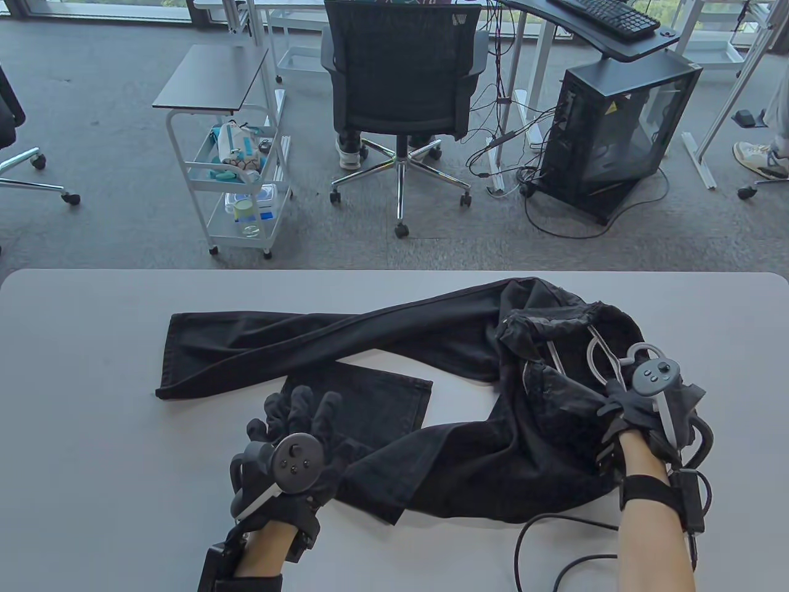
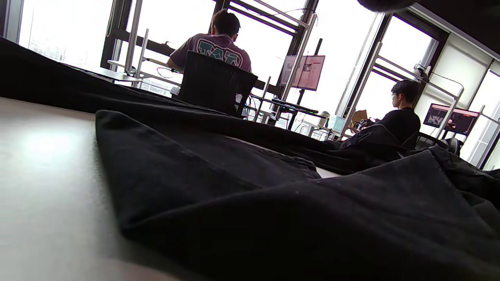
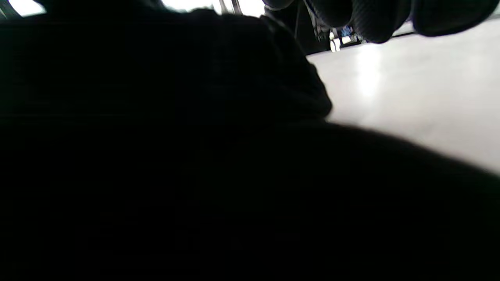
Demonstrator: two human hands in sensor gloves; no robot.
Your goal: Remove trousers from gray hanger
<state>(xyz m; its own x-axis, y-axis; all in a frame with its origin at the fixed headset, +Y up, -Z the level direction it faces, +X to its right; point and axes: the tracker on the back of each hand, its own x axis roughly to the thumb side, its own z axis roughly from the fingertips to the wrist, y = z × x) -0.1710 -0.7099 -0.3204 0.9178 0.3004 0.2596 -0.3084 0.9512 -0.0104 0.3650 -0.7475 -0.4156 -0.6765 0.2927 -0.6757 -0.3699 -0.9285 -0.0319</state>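
Black trousers (image 1: 468, 394) lie spread on the table, legs toward the left and the bunched waist at the right. The gray wire hanger (image 1: 596, 361) sits inside the waist, partly covered by cloth. My right hand (image 1: 624, 404) is at the waist and grips the hanger where its wires run under my fingers. In the right wrist view the dark cloth (image 3: 164, 148) fills most of the frame, with fingertips (image 3: 351, 15) at the top. My left hand (image 1: 302, 425) rests flat, fingers spread, on the near trouser leg (image 2: 273, 210).
The pale table (image 1: 80, 382) runs past the trousers on the left and at the far side. A black cable (image 1: 555, 524) trails from my right wrist across the near table edge. Behind the table stand an office chair (image 1: 400, 80), a white cart (image 1: 237, 179) and a computer case (image 1: 622, 135).
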